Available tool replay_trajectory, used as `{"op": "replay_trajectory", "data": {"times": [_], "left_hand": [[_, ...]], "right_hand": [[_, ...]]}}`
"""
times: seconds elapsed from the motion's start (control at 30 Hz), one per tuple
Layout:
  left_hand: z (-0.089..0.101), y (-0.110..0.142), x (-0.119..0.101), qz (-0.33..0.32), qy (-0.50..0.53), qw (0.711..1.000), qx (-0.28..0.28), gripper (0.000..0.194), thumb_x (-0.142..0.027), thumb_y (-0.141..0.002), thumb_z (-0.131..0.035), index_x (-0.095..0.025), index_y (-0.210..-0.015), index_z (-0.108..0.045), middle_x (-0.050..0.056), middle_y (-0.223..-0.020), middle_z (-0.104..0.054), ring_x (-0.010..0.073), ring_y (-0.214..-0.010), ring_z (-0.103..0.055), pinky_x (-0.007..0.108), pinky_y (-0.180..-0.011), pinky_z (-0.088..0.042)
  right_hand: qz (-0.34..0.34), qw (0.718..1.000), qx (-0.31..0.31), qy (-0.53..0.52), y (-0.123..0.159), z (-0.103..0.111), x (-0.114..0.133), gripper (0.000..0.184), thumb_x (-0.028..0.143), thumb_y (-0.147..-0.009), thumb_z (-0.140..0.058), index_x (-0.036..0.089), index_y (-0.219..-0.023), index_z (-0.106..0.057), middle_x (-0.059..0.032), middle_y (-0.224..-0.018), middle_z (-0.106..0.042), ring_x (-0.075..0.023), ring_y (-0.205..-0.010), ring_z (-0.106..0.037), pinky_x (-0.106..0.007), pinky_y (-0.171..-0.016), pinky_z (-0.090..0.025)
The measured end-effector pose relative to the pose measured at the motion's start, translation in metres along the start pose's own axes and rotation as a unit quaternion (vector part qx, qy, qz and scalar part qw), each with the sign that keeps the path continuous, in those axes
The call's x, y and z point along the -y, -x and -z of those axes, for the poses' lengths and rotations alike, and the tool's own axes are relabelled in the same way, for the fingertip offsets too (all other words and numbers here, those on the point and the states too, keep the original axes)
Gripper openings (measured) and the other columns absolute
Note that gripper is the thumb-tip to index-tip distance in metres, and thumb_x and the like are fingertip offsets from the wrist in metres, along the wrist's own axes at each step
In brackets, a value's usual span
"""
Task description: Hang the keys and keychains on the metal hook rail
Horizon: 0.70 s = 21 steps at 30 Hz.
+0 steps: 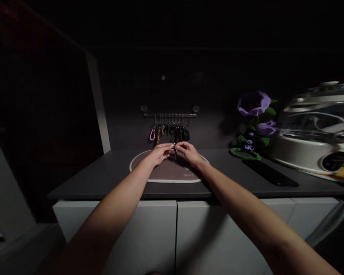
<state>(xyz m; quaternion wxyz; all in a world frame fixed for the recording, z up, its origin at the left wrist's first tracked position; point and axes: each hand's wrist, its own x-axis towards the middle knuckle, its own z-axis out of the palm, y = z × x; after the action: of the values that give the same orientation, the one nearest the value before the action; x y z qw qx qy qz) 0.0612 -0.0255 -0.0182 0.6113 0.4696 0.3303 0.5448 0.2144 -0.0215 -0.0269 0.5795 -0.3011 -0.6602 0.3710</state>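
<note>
Over a brown mat with a pale rim, my left hand and my right hand meet fingertip to fingertip. Both are pinched on a small key ring, from which keys hang down between them. The ring itself is mostly covered by my fingers. Just behind, a clear hook rail on the dark wall carries several bunches of keys, among them a pink loop, a brown strap and a black car key fob with green outlines.
The mat lies on a dark countertop above white cabinet doors. To the right are purple flowers with a green ring base, a black phone-like slab and a white appliance with a clear top.
</note>
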Motion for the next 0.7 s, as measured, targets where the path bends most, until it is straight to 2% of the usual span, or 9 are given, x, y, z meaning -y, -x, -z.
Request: {"op": "replay_trajectory", "data": {"times": [0.2,0.37,0.57,0.7], "left_hand": [[-0.002,0.0,0.003,-0.012,0.001,1.0,0.009,0.018,-0.016,-0.061,-0.072,-0.016,-0.079,-0.069,0.001,-0.07,-0.063,0.0043,-0.056,-0.051,0.019,-0.058,-0.037],[-0.003,0.0,0.004,0.005,-0.008,1.0,-0.003,0.013,-0.016,-0.066,-0.068,-0.015,-0.079,-0.069,0.001,-0.068,-0.061,0.0044,-0.054,-0.051,0.019,-0.054,-0.036],[-0.003,-0.001,0.005,0.017,-0.006,1.0,-0.006,0.01,-0.017,-0.068,-0.065,-0.014,-0.077,-0.068,0.001,-0.069,-0.059,0.0042,-0.054,-0.052,0.018,-0.053,-0.037],[-0.002,-0.004,0.007,0.015,0.001,1.0,0.004,0.01,-0.019,-0.068,-0.065,-0.014,-0.077,-0.067,0.001,-0.069,-0.058,0.0047,-0.056,-0.053,0.018,-0.052,-0.038]], "right_hand": [[-0.022,0.997,-0.003,-0.068,-0.001,0.007,0.002,0.032,0.042,-0.056,-0.072,0.018,-0.072,-0.058,0.0017,-0.073,-0.057,-0.0103,-0.071,-0.052,-0.028,-0.077,-0.043],[-0.037,0.994,-0.067,-0.08,-0.007,0.018,0.008,0.034,0.042,-0.055,-0.072,0.017,-0.072,-0.055,0.0027,-0.072,-0.054,-0.0078,-0.067,-0.05,-0.024,-0.068,-0.043],[-0.024,0.99,-0.129,-0.057,-0.04,0.043,0.02,0.038,0.042,-0.053,-0.072,0.017,-0.07,-0.05,0.0044,-0.062,-0.048,-0.007,-0.059,-0.046,-0.022,-0.056,-0.04],[-0.026,0.984,-0.174,-0.022,-0.068,0.059,0.029,0.028,0.035,-0.061,-0.067,0.017,-0.069,-0.047,0.0057,-0.056,-0.044,-0.0063,-0.053,-0.043,-0.021,-0.051,-0.038]]}}
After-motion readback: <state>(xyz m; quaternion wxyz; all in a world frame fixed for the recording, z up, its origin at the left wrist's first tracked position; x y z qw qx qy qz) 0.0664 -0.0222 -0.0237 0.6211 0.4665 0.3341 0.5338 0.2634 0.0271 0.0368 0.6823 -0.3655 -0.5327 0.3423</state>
